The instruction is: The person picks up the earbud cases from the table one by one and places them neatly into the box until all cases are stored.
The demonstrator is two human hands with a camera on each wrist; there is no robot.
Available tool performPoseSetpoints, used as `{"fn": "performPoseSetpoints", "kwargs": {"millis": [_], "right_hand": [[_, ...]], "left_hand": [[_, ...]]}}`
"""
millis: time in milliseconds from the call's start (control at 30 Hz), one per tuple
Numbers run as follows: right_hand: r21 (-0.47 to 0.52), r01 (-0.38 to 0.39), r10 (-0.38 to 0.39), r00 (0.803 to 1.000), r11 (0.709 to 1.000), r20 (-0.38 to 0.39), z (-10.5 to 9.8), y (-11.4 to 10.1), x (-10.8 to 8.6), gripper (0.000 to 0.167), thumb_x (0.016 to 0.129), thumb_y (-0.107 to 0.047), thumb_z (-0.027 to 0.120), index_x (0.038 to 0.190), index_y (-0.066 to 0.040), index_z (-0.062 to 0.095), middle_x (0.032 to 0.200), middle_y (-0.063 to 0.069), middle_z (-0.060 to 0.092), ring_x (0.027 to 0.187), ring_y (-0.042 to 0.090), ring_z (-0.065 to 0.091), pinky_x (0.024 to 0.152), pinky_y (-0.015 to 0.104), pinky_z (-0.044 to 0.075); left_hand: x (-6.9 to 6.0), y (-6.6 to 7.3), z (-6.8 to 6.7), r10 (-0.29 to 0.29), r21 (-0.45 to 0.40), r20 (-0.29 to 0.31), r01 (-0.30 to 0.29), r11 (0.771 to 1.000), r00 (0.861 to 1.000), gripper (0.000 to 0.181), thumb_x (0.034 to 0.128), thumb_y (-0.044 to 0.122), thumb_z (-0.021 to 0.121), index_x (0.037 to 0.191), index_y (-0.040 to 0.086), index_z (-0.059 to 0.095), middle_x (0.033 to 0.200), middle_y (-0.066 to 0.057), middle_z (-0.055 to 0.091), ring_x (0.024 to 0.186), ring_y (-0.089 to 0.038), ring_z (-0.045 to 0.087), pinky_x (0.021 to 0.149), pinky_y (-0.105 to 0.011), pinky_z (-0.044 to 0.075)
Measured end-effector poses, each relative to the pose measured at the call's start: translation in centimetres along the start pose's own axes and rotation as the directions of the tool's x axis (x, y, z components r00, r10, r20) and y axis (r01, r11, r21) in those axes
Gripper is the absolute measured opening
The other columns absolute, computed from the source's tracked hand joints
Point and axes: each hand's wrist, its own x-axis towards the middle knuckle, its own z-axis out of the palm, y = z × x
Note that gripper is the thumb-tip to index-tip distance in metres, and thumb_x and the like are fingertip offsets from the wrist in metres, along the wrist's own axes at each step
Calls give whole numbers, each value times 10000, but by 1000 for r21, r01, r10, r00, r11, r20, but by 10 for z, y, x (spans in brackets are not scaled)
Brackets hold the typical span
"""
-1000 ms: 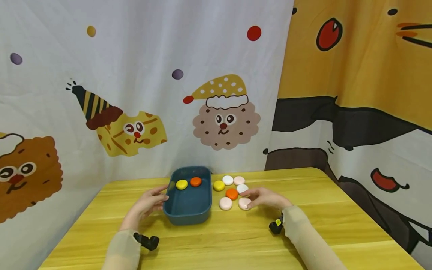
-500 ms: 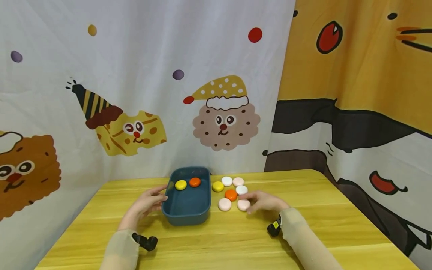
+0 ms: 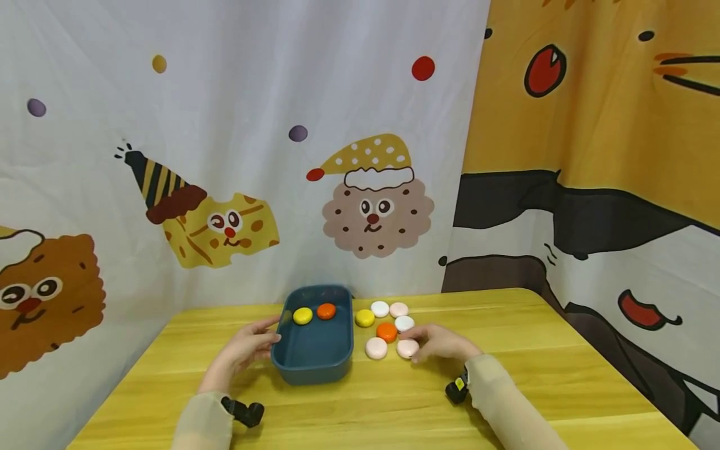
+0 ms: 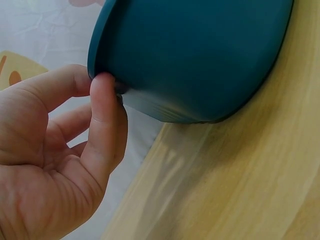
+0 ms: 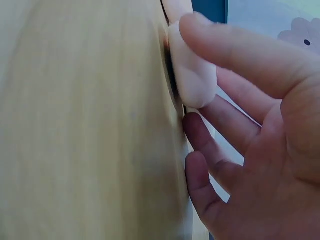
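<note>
My left hand [image 3: 245, 347] is at the left side of a dark blue tub [image 3: 312, 376], thumb and forefinger pinching its rim; the left wrist view shows both fingertips at the lip. Inside the tub lie a yellow disc [image 3: 302, 315] and an orange disc [image 3: 326, 311], smooth and rounded. To the right, my right hand [image 3: 441, 344] has its thumb and fingers round a pale pink disc [image 3: 407, 349] on the table. In the right wrist view the thumb presses one face of that pink disc [image 5: 194, 75], with fingers on its far side.
Beside the tub lie an orange disc [image 3: 386, 332], another pink disc [image 3: 376, 348], a yellow disc [image 3: 364, 318], two white discs [image 3: 379, 309] and a further pink disc [image 3: 399, 310]. A printed curtain [image 3: 236, 125] hangs behind the wooden table [image 3: 349, 419].
My right fingers have drawn slightly nearer and lower round the pale pink disc, uncovering more of the white one behind. The left hand stays at the tub; the head view has tilted a little.
</note>
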Motion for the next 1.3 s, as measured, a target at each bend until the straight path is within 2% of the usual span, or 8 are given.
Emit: {"fn": "performPoseSetpoints", "kwargs": {"millis": [233,433,700,900,1067,1300], "right_hand": [[-45,-8,5,998,999,-65,4,0,2,465,740,-65,802,1192,-85,698,1238,93,623,1155,272,524,1006,534,369],[-61,-5,1,997,998,-75,4,-1,3,456,751,-81,796,1196,-76,695,1225,91,627,1129,257,534,992,520,384],[-45,-3,-1,996,999,-91,1,-3,3,473,761,-96,796,1219,-59,682,1220,94,635,1088,221,541,940,436,430],[-23,3,-5,995,1000,-102,-1,-4,0,489,772,-107,797,1238,-41,666,1207,103,637,919,185,533,800,333,442],[16,-7,9,992,1000,-123,-4,-3,-4,483,768,-93,798,1233,-53,672,1211,108,632,832,184,518,737,307,433],[1,-14,14,992,1000,-126,-3,-8,-2,487,774,-148,806,1240,-96,678,1222,63,632,840,178,535,743,306,451]], "left_hand": [[-1,0,0,13,-13,17,-13,1000,1000,637,948,47,587,1503,-30,284,988,-109,601,722,-133,604,635,-256,538],[-1,1,0,15,-19,25,-14,1000,1000,648,952,54,588,1508,-33,265,956,-91,604,712,-132,598,628,-256,536],[0,1,1,6,2,6,-6,1000,1000,652,950,71,603,1509,-18,280,974,-91,581,714,-137,584,633,-260,537],[1,0,2,-4,16,4,4,1000,1000,641,952,74,598,1508,-9,292,1015,-134,580,720,-143,585,639,-262,538],[3,1,4,-14,12,8,14,1000,1000,618,963,59,572,1510,-4,292,1023,-150,581,724,-144,591,644,-263,540],[0,4,4,-7,16,1,7,1000,1000,625,956,50,572,1507,-19,286,1052,-165,572,725,-147,588,640,-263,537]]}}
